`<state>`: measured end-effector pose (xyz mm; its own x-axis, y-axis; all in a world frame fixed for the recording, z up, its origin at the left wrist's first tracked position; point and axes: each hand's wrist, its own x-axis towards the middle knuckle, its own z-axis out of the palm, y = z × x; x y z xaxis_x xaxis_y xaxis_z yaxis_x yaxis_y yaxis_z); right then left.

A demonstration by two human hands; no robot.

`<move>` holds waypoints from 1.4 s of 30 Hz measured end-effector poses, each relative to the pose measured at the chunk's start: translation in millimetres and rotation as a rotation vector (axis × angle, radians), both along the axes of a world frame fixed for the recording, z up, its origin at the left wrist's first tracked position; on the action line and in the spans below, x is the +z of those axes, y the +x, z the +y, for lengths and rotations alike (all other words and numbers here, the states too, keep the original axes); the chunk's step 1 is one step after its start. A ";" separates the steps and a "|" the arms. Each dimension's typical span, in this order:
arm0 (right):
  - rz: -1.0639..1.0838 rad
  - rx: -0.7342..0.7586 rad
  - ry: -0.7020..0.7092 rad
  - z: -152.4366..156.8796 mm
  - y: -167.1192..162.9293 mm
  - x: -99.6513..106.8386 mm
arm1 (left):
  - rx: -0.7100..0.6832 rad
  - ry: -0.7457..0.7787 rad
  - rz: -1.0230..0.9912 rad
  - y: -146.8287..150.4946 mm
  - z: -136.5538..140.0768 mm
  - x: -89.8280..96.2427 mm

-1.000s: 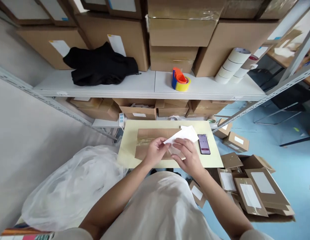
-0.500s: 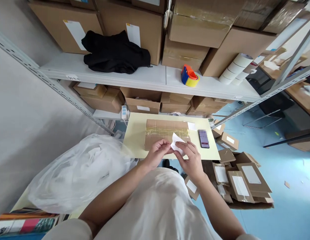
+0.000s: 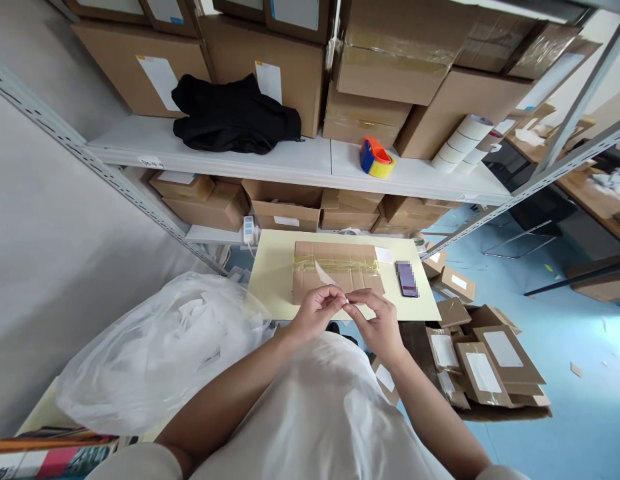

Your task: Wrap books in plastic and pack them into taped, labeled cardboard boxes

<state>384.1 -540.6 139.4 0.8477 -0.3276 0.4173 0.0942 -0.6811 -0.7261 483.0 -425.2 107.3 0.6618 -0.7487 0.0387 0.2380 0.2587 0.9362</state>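
Observation:
My left hand [image 3: 317, 310] is closed in a pinch on a white slip of paper [image 3: 323, 274], whose pointed end sticks up past the fingers. My right hand [image 3: 376, 319] is closed too, its thumb and forefinger pressed together at the left fingertips on what looks like a small edge of the same slip. Most of the slip is hidden by the fingers. Both hands are over the near edge of a taped cardboard box [image 3: 335, 257], which lies on a pale yellow table [image 3: 270, 267].
Right of the box lie a white label [image 3: 383, 255] and a phone [image 3: 407, 278]. A shelf [image 3: 315, 163] behind bears a tape dispenser [image 3: 377, 160], white rolls [image 3: 460, 143] and black cloth [image 3: 235, 113]. A plastic bag [image 3: 160, 353] is at left; cardboard boxes [image 3: 485, 373] stand on the floor at right.
The slip has swung from between the hands to behind my left hand, pointing up and left. My right fingers have come off its face and now meet the left fingertips.

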 end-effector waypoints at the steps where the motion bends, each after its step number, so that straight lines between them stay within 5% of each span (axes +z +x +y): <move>1: -0.004 0.005 0.031 0.6 0.7 -0.9 | 0.008 0.012 -0.031 0.5 0.2 -0.9; 14: 0.042 0.034 0.368 -20.4 7.2 -9.5 | -0.009 0.115 -0.295 10.9 -14.0 -4.0; 25: 0.206 0.061 0.625 -76.0 24.6 -24.0 | -0.072 0.305 -0.471 24.5 -51.2 11.5; 33: 0.175 -0.031 0.808 -138.1 45.1 -36.7 | 0.020 0.553 -0.538 67.3 -75.1 9.8; 42: 0.187 -0.260 1.011 -188.7 37.2 -66.1 | 0.103 0.780 -0.623 139.8 -66.8 -4.5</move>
